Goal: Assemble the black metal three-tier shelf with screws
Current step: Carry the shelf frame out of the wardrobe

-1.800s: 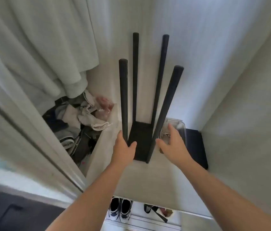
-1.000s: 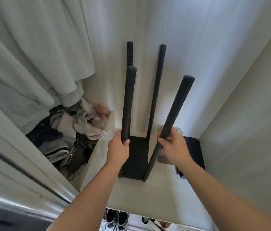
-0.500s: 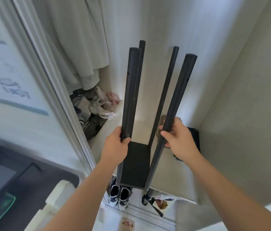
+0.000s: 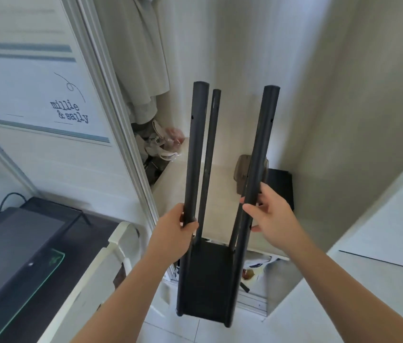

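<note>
At centre frame, the left hand (image 4: 175,231) grips the shelf's left near post (image 4: 196,149), and the right hand (image 4: 271,219) wraps thumb and fingers loosely round the right near post (image 4: 261,149). The shelf (image 4: 207,280) hangs upright in the air, posts up, its one black tier at the bottom, before a cream ledge (image 4: 220,179) bearing a black panel (image 4: 280,186).

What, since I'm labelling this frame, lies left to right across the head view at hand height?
Dark screen → white furniture rail → left hand → black shelf frame, one pole gripped by each hand → right hand.
</note>
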Motion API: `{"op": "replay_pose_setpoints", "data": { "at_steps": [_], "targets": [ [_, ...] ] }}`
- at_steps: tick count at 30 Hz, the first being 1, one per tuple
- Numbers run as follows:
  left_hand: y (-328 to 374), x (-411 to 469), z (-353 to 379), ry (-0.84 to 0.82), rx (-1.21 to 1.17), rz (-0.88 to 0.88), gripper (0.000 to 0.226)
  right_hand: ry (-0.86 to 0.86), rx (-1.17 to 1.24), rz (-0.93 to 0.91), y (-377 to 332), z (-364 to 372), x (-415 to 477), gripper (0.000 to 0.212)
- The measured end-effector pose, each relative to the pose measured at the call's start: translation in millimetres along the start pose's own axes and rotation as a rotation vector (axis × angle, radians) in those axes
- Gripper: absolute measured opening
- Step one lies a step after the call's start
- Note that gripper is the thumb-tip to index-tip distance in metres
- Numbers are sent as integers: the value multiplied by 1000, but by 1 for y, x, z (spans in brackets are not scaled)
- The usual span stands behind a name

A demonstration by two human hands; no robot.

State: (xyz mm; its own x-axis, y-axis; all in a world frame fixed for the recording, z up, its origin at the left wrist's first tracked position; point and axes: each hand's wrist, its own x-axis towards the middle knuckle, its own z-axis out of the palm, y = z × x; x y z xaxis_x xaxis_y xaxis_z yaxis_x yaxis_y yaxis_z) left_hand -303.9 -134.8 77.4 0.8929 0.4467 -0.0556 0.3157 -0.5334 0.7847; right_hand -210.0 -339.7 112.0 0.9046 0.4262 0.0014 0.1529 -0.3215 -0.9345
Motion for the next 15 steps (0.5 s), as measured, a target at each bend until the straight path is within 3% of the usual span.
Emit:
{"op": "replay_pose_setpoints", "data": {
  "at_steps": [6,15],
  "targets": [
    [-24,-44,-13,-91,39,60,7,67,4,86,-2,24,-66,32],
    [-79,-112,-32,-359,61,161,8,247,50,195,-3,85,-199,38]
  ]
}}
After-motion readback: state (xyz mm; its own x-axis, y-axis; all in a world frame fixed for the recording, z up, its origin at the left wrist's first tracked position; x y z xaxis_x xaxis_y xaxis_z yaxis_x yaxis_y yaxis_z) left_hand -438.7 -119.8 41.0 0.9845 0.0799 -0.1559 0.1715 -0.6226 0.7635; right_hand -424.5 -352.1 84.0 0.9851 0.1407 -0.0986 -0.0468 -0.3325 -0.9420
